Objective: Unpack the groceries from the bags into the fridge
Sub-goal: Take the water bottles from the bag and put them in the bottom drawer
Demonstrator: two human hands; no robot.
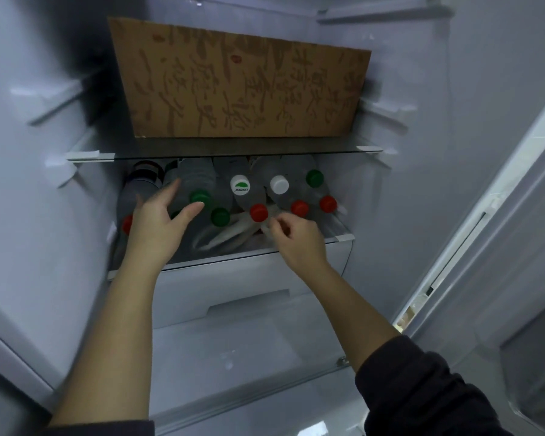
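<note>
My right sleeve (422, 388) is nearest. My right hand (293, 237) pinches the limp white bag (227, 237); my left hand (158, 221) hovers, fingers spread, over the bottles (199, 177) lying stacked on the lower shelf (233, 259). They look heavy, slick and prone to roll, so I'd grasp one round its shoulder.

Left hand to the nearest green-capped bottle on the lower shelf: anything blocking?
Nothing visible. The left hand is at the green-capped bottle, thumb beside its cap; the glass shelf sits above, clear of it.
</note>
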